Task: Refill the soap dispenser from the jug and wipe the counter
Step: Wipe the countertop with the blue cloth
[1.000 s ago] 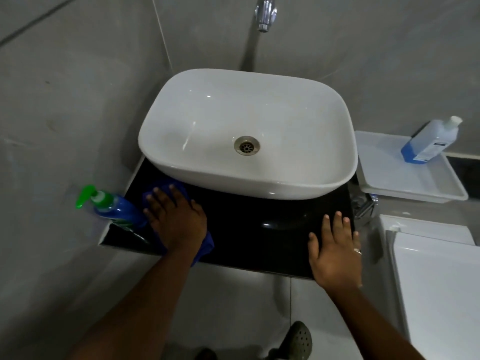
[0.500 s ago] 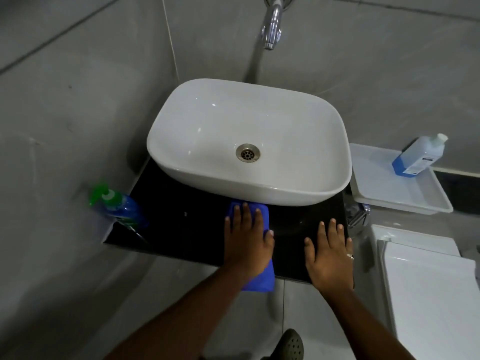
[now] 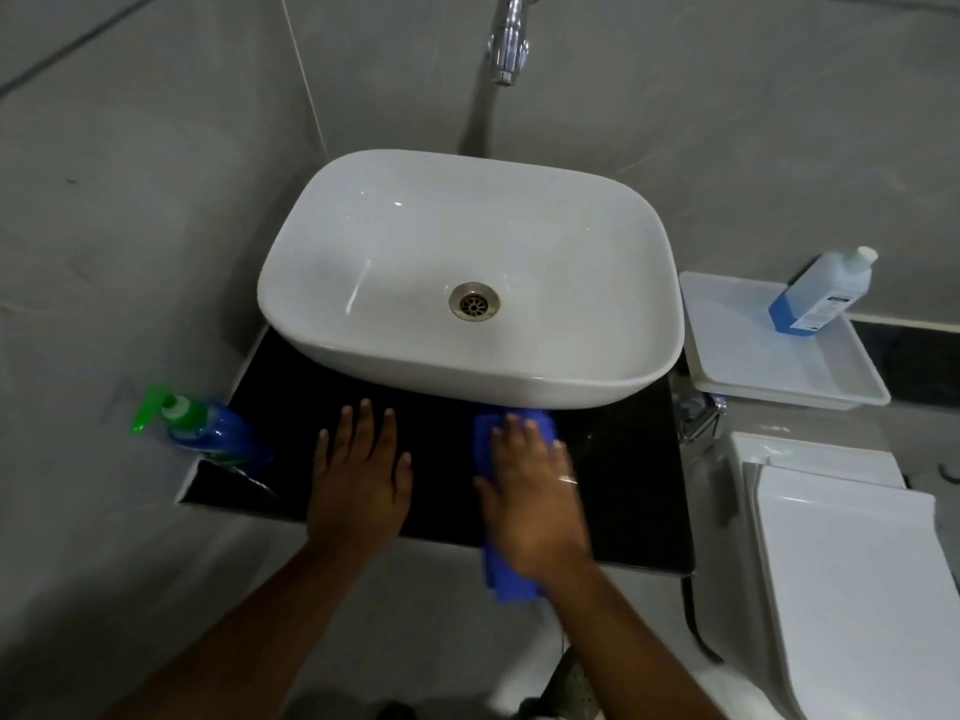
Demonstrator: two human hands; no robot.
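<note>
Cloth (image 3: 511, 574) — long axis front-to-back, overhanging the counter (image 3: 623, 485) edge — lies under the flat right hand (image 3: 530, 485); left hand (image 3: 358, 485) flat beside.

counter (image 3: 618, 459): glossy black stone | basin (image 3: 415, 241): glossy white ceramic | cloth (image 3: 506, 579) under right hand (image 3: 535, 501): soft blue fabric | tap (image 3: 508, 49): polished metal

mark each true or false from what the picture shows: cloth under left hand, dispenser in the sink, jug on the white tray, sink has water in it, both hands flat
1. The blue cloth is under the left hand. False: it lies under the right hand.
2. The soap dispenser stands in the sink. False: it stands at the left end of the black counter.
3. The jug stands on the white tray. True.
4. The sink holds water. False: the basin shows none.
5. Both hands lie flat, fingers straight. True.
</note>
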